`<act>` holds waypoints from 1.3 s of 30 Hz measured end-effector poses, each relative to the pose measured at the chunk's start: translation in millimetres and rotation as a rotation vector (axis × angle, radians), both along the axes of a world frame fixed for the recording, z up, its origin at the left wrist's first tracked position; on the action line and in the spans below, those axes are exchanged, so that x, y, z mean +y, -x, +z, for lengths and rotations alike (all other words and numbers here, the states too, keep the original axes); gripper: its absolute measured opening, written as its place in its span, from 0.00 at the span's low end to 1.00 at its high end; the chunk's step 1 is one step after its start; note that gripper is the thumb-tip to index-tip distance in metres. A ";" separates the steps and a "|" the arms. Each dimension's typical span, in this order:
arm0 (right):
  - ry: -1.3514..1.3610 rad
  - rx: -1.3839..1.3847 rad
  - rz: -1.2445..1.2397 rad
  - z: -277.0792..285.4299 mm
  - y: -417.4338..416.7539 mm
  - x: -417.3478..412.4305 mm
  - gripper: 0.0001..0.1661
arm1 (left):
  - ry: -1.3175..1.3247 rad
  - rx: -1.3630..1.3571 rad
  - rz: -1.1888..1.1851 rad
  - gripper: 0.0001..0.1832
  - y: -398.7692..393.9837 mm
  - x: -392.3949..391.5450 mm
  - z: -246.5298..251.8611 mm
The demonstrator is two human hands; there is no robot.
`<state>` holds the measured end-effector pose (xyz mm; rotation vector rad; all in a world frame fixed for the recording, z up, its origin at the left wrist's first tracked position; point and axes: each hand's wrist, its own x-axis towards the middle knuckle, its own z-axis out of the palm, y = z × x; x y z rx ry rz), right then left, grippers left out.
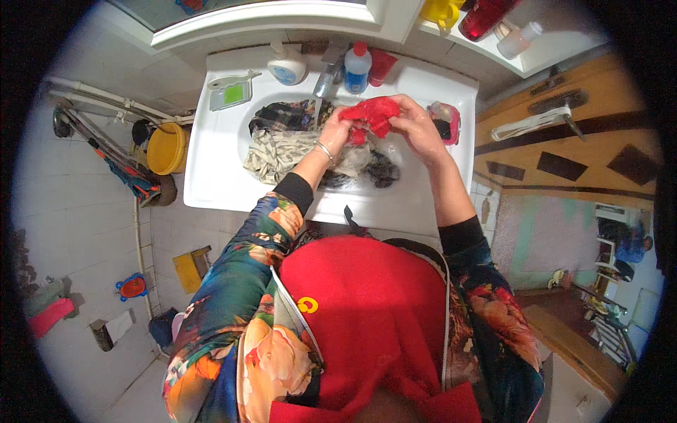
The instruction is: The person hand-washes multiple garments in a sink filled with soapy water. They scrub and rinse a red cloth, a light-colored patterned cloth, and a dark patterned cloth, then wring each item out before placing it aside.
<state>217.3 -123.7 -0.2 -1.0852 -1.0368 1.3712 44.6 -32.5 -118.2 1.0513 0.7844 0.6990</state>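
Note:
Over a white washbasin, a wet red cloth is stretched between my two hands. My left hand, with a bracelet at the wrist, grips its left end. My right hand pinches its right end. In the bowl below lie a pale patterned cloth, a dark plaid cloth and a black cloth, all bunched up. Water runs from the metal faucet into the bowl, left of my hands. My forearms partly hide the bowl's contents.
Behind the bowl stand a white pump bottle, a red-capped bottle and a red tube. A soap dish lies at the left and a pink container at the right. A yellow basin hangs left; a wooden door is right.

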 end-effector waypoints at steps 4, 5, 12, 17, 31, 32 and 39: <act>0.318 0.244 -0.453 -9.7 36.6 -22.6 0.32 | 0.432 -0.641 -0.048 0.18 6.9 -16.1 75.5; 0.379 0.437 -0.384 -21.4 39.9 -19.5 0.33 | 0.425 -0.653 -0.077 0.18 11.1 -14.8 73.8; 0.383 0.697 -0.089 -13.7 103.6 33.7 0.35 | -1.074 0.557 0.254 0.35 46.4 6.8 82.7; 0.254 0.456 -0.089 21.8 149.5 71.1 0.34 | -0.591 0.059 0.112 0.26 70.0 50.8 122.0; 0.024 -0.541 -0.277 9.0 210.6 147.1 0.47 | 0.031 -0.283 0.364 0.14 128.7 95.6 144.6; 0.161 -0.554 -0.120 11.4 207.9 145.5 0.43 | -0.043 -0.149 0.353 0.15 137.1 96.3 141.2; -0.044 -1.155 0.227 -75.6 190.6 74.2 0.50 | -0.463 0.858 0.234 0.20 275.5 135.1 51.2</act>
